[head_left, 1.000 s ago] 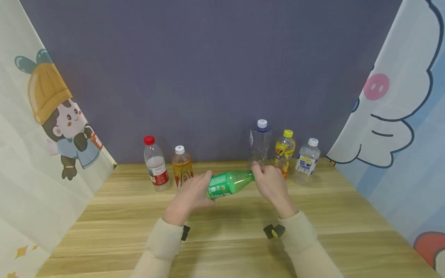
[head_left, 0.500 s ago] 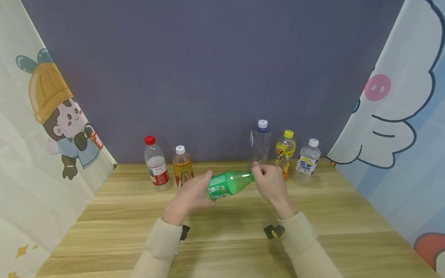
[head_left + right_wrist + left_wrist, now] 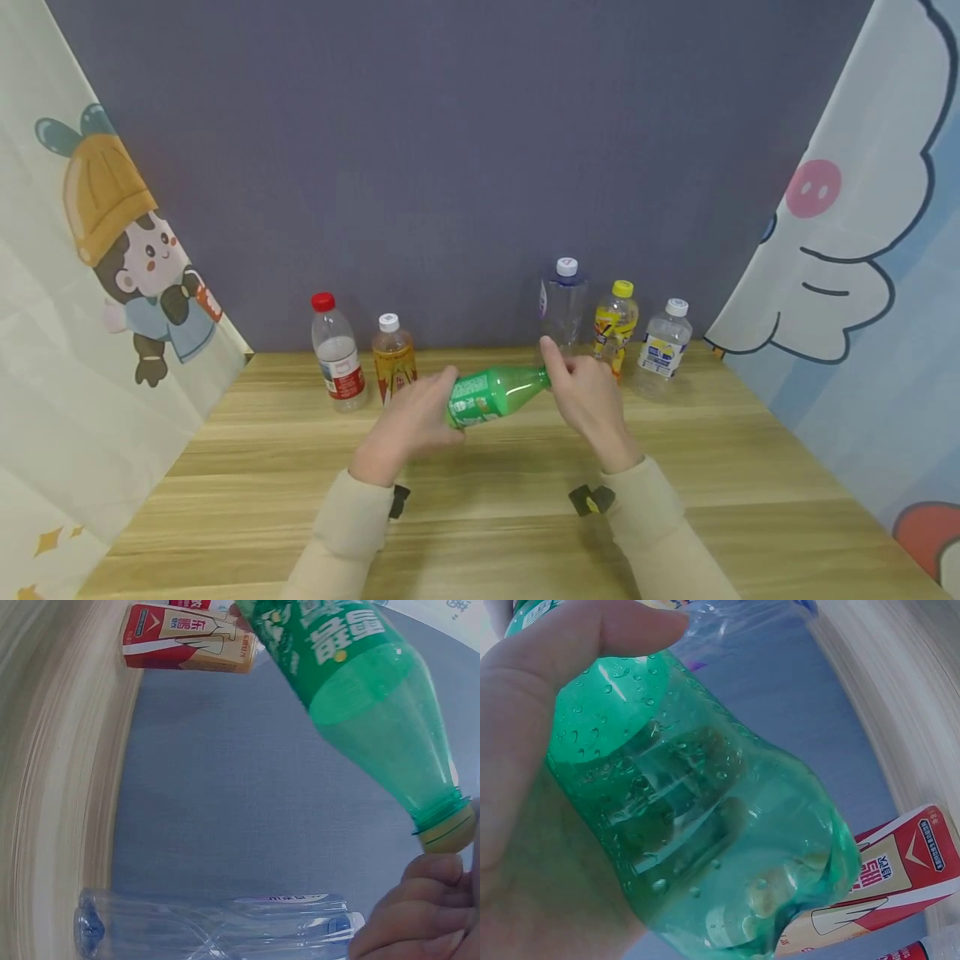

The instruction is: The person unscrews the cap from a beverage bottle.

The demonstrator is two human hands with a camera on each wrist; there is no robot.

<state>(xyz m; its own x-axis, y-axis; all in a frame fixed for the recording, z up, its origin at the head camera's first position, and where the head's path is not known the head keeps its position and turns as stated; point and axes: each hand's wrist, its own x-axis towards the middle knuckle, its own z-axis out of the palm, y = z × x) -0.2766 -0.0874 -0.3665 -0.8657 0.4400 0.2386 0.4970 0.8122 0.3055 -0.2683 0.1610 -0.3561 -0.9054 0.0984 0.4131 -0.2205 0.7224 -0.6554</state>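
A green plastic soda bottle (image 3: 498, 393) lies nearly sideways above the table, its neck pointing right. My left hand (image 3: 408, 425) grips the lower body; the thumb (image 3: 622, 630) wraps over the clear green plastic in the left wrist view, where droplets cling inside. My right hand (image 3: 588, 404) is at the neck end, its thumb pointing up and away. The yellowish bottle cap (image 3: 448, 831) sits on the neck in the right wrist view, with curled fingertips (image 3: 431, 868) right against it. In the head view the right hand hides this cap.
Along the back of the wooden table (image 3: 480, 533) stand a red-capped bottle (image 3: 339, 358), an orange-labelled bottle (image 3: 393, 358), a tall clear bottle (image 3: 562, 308), a yellow-capped bottle (image 3: 615, 325) and a white-capped bottle (image 3: 663, 346). A dark panel (image 3: 450, 167) rises behind them.
My right thumb has lifted and straightened upward at the neck. The left hand and the green bottle stay almost in place.
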